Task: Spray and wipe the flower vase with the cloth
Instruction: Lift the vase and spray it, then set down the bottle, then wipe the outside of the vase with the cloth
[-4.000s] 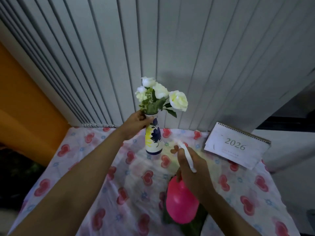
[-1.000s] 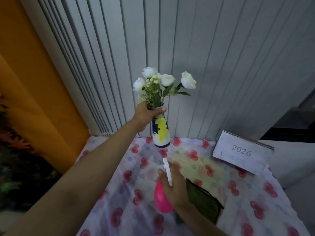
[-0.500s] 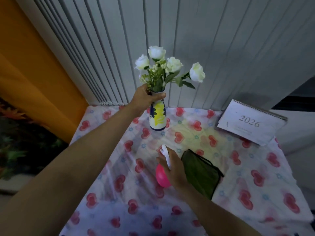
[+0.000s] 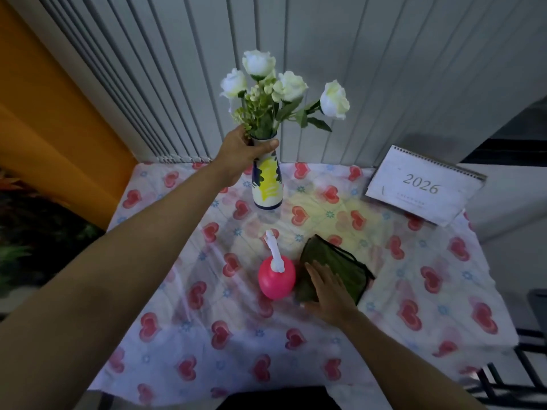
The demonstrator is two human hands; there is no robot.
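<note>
Grey slatted blinds [image 4: 340, 69] hang behind a table covered with a white tablecloth [image 4: 207, 335] printed with red hearts and small blue flowers. To one side is an orange wall [image 4: 44, 113].

A white desk calendar [image 4: 420, 187] leans at the far side of the table, well beyond the right hand. It reads "2026" in big grey numbers. The small line under that is too tiny to read.

The left hand [image 4: 242, 152] is wrapped tight around the neck of the flower vase [image 4: 267, 187]. The vase is white with a yellow patch, dark blue leaf shapes and a blue ring at the bottom. It stands upright on the cloth, straight below that hand. White roses [image 4: 284, 84] with green leaves stick up out of it, just above the fingers.

The right hand [image 4: 328, 291] lies flat and loose, fingers spread, on the near edge of a folded dark green cloth [image 4: 340, 264]. It grips nothing.

Just beside the right hand, on the thumb side, sits a round pink spray bottle [image 4: 276, 279] with a white nozzle. The hand is not touching it.
</note>
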